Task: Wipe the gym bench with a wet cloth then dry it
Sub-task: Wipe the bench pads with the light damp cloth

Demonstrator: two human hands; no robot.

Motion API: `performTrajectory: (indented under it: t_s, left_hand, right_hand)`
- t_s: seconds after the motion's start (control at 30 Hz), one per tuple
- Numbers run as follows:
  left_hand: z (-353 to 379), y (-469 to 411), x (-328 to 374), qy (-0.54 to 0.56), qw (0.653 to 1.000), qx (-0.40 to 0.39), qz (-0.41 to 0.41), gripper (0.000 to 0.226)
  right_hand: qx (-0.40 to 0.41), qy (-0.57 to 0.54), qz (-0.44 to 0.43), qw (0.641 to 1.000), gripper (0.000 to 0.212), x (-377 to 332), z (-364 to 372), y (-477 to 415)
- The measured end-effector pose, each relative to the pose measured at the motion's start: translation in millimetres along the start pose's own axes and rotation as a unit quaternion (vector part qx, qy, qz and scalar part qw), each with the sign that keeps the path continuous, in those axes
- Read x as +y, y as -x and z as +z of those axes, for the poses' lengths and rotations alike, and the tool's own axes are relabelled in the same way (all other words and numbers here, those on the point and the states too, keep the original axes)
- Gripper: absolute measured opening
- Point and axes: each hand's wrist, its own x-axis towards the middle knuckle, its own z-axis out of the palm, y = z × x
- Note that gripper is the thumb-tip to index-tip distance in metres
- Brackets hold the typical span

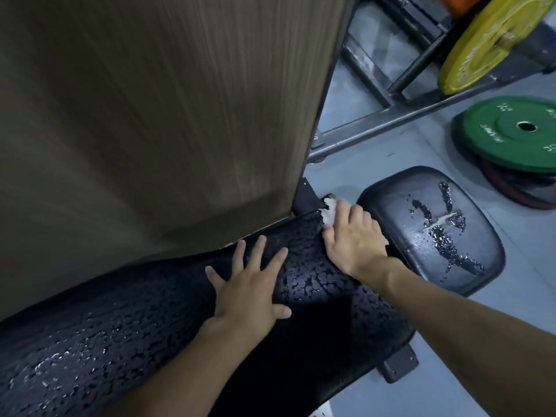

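The black gym bench back pad (126,332) runs from lower left to centre, its cracked surface beaded with water. My left hand (251,284) rests flat on it with fingers spread. My right hand (352,236) presses a small white cloth (331,210) against the pad's far end, and most of the cloth is hidden under the fingers. Beyond that end lies the separate black seat pad (433,230), torn in the middle and wet.
A tall brown wood-grain panel (150,115) stands close behind the bench. On the grey floor (376,152) at right are a green weight plate (511,130) stacked on darker plates, a yellow plate (490,40) on a metal rack (400,106).
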Motion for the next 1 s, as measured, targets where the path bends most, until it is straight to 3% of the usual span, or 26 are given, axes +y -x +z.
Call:
performTrajectory:
  t_s: [0.13, 0.3, 0.43, 0.57, 0.67, 0.83, 0.9, 1.0]
  left_hand:
    - [-2, 4, -25, 0.021, 0.995, 0.038, -0.086, 0.107]
    - [-1, 19, -53, 0.051, 0.983, 0.043, -0.172, 0.115]
    - [2, 35, -79, 0.080, 0.972, 0.037, -0.218, 0.118]
    - [8, 37, -85, 0.083, 0.973, 0.036, -0.213, 0.118]
    - [10, 37, -86, 0.076, 0.976, 0.060, -0.196, 0.118]
    - [21, 63, -128, 0.082, 0.974, 0.080, -0.196, 0.115]
    - [25, 84, -163, 0.101, 0.967, 0.067, -0.224, 0.115]
    - [30, 112, -210, 0.123, 0.954, 0.063, -0.266, 0.117]
  right_hand:
    - [0.003, 0.052, -0.090, 0.995, 0.066, -22, -4, -18]
    - [-0.015, 0.024, -0.259, 0.966, 0.063, -31, -6, -13]
    - [-0.027, 0.030, -0.196, 0.980, 0.062, -11, -6, -20]
    - [-0.031, 0.023, -0.118, 0.992, 0.051, -46, -7, -11]
    - [-0.061, 0.019, -0.161, 0.985, 0.042, -103, -7, 12]
    - [-0.060, 0.011, -0.250, 0.966, 0.062, -157, -3, 43]
    - [-0.045, 0.025, -0.243, 0.969, 0.066, -141, -2, 38]
    - [-0.032, 0.036, -0.144, 0.988, 0.059, -127, 3, 30]
